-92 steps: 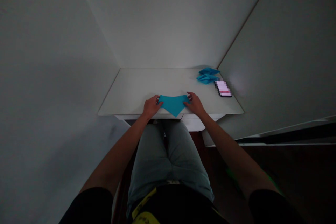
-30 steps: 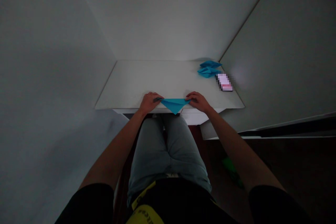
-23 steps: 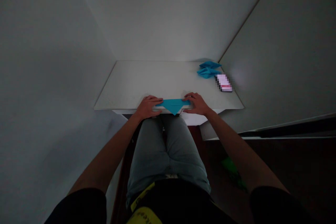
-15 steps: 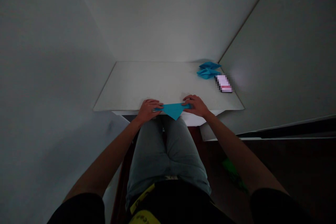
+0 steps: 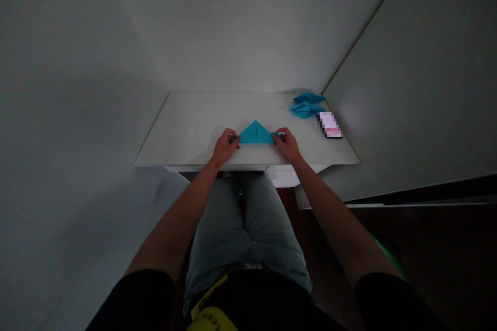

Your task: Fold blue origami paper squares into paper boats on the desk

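Note:
A folded sheet of blue paper [image 5: 255, 133] is held between my two hands over the front half of the white table [image 5: 194, 119]. Its peak points away from me and its long straight edge faces me. My left hand [image 5: 225, 146] pinches the left corner with closed fingers. At the opposite corner, my right hand [image 5: 286, 144] grips the paper between thumb and fingers. The corners themselves are partly hidden by my fingertips. Whether the paper rests on the tabletop or hovers just above it, I cannot tell.
Two blue folded paper boats [image 5: 306, 109] sit close together at the table's back right. Beside them lies a phone [image 5: 330, 125] with a lit, blurred screen. Walls border the table at the back, left and right. My legs [image 5: 248, 217] are below the front edge.
The blue paper has moved from the table's front edge farther onto the table, both hands with it. Its peak, which pointed toward me, now points away.

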Demonstrator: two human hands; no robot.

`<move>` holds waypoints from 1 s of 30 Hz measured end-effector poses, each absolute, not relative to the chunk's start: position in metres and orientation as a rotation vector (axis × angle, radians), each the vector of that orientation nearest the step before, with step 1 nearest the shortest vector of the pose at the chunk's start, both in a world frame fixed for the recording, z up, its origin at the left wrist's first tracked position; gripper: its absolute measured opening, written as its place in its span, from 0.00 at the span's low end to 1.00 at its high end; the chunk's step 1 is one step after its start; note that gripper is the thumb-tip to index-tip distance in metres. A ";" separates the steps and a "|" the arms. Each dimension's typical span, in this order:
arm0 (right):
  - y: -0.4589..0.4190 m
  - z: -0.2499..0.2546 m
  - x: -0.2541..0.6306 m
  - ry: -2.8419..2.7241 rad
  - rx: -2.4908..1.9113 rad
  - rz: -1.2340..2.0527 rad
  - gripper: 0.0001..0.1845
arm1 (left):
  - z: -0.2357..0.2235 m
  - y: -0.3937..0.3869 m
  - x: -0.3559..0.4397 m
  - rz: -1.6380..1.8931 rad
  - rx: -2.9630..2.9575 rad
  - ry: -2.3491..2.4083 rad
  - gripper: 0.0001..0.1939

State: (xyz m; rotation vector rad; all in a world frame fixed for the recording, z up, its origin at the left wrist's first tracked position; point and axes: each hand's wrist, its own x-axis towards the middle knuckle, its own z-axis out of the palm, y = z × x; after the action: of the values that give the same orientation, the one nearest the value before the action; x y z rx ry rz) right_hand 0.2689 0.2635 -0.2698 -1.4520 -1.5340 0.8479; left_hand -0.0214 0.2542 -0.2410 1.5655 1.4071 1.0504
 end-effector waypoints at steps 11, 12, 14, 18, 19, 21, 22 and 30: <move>0.259 -0.264 0.280 -1.557 -1.280 0.911 0.25 | -0.244 0.252 -0.034 0.982 1.662 1.317 0.20; 0.257 -0.263 0.280 -1.568 -1.301 0.924 0.27 | -0.243 0.252 -0.034 0.990 1.649 1.324 0.21; 0.255 -0.263 0.281 -1.589 -1.327 0.934 0.30 | -0.242 0.251 -0.034 1.004 1.619 1.331 0.21; 0.254 -0.264 0.280 -1.618 -1.334 0.907 0.32 | -0.241 0.251 -0.034 0.992 1.604 1.344 0.24; 0.254 -0.264 0.280 -1.622 -1.338 0.900 0.33 | -0.241 0.251 -0.035 0.988 1.606 1.340 0.25; 0.254 -0.263 0.279 -1.627 -1.344 0.892 0.33 | -0.240 0.251 -0.036 0.982 1.618 1.328 0.26; 0.254 -0.262 0.279 -1.628 -1.346 0.890 0.34 | -0.240 0.251 -0.036 0.982 1.625 1.323 0.26; 0.251 -0.253 0.277 -1.602 -1.360 0.902 0.31 | -0.237 0.250 -0.037 0.946 1.639 1.354 0.24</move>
State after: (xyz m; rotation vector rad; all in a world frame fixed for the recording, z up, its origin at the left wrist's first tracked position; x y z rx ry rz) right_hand 0.2770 0.2506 -0.2535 -1.3598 -1.6018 0.9016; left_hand -0.0370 0.2503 -0.2372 1.6394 1.3538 0.9463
